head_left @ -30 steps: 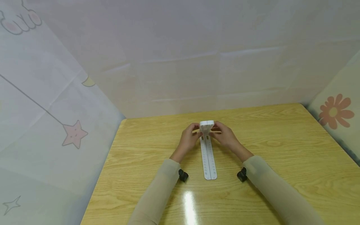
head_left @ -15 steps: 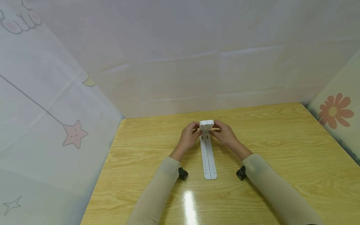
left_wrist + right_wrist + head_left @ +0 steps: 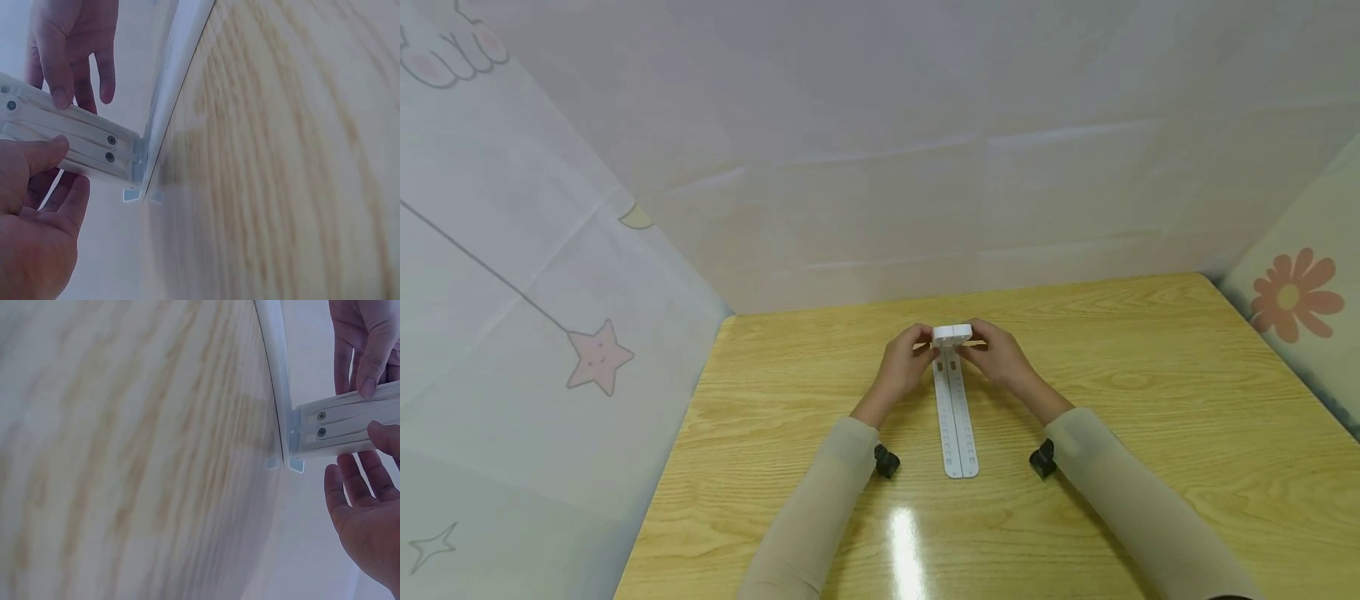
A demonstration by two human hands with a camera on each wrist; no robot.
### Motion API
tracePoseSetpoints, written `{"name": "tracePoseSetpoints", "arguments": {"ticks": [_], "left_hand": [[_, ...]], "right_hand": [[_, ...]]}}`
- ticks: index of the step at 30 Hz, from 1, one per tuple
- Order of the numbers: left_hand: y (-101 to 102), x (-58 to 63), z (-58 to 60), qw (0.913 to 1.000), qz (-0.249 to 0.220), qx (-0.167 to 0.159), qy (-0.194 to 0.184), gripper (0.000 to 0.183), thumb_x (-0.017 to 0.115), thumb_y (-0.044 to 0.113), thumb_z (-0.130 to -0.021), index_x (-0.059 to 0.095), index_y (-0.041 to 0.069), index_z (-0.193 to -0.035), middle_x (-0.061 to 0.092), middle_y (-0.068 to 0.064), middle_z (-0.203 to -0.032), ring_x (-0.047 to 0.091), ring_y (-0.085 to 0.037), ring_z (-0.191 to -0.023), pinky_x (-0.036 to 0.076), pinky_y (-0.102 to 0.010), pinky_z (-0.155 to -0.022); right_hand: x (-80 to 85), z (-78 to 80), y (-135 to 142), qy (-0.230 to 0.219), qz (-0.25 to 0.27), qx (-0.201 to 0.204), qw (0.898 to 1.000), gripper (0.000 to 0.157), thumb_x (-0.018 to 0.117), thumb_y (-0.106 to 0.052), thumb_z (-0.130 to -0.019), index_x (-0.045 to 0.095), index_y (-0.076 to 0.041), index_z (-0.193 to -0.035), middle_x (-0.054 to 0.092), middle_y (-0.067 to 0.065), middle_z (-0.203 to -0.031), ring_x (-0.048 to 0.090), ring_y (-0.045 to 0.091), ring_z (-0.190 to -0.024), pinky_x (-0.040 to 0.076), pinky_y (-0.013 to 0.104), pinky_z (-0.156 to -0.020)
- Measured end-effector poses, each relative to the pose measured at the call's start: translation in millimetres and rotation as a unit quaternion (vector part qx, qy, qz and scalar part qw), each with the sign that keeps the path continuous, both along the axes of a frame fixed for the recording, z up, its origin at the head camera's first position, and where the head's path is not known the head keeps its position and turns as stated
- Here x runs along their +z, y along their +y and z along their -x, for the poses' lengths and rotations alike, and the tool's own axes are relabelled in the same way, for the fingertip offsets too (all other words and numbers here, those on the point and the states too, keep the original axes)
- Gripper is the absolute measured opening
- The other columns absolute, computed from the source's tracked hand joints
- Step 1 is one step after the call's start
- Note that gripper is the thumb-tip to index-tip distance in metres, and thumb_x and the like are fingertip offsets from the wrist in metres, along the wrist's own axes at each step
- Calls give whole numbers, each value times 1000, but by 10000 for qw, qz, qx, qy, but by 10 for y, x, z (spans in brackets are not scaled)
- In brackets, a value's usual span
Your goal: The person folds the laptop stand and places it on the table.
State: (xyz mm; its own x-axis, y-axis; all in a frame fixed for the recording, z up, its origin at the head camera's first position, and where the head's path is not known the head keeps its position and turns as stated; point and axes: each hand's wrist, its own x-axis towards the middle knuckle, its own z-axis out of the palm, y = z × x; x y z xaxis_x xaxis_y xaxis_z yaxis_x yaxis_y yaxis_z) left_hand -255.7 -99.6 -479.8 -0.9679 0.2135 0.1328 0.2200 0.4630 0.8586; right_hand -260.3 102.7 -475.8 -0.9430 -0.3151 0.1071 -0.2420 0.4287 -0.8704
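Observation:
A white folding stand (image 3: 957, 425) with a split, notched base lies lengthwise on the wooden table, pointing toward me. At its far end a hinged arm (image 3: 952, 335) stands raised from the base, with small screws showing in both wrist views. My left hand (image 3: 904, 362) holds the arm's left edge between thumb and fingers. On the opposite edge, my right hand (image 3: 1000, 357) holds it the same way. In the left wrist view the left thumb (image 3: 47, 153) lies across the arm's screwed face. The right thumb (image 3: 381, 434) touches that face in the right wrist view.
The wooden table (image 3: 1112, 375) extends around the stand on every side. A pale cloth wall (image 3: 880, 167) rises behind its far edge, with printed cloth at left and right. A black wrist camera (image 3: 887, 461) sits by the left cuff, another (image 3: 1043, 460) by the right.
The raised arm's top has tipped slightly toward me, so less of its near face shows in the head view. Both hands keep hold of it, and the base stays in place.

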Motion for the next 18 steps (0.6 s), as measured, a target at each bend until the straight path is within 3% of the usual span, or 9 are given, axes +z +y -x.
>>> {"name": "tracePoseSetpoints", "arguments": {"ticks": [7, 18], "left_hand": [[-25, 2, -11, 9998, 5, -105, -158, 19, 66, 7, -98, 63, 12, -116, 64, -3, -129, 56, -23, -130, 51, -30, -104], [-67, -20, -14, 9993, -44, -363, -79, 13, 65, 4, -98, 63, 13, -108, 64, -4, -128, 57, -21, -128, 49, -31, -106]], "right_hand": [[19, -16, -3, 99, -4, 16, 10000, 20, 68, -8, -98, 65, -10, -117, 64, 11, -127, 60, 34, -123, 53, 47, -101], [-5, -9, 23, 42, 25, 85, 10000, 19, 71, -5, -95, 66, -12, -111, 68, 8, -119, 60, 31, -120, 53, 48, -101]]}}
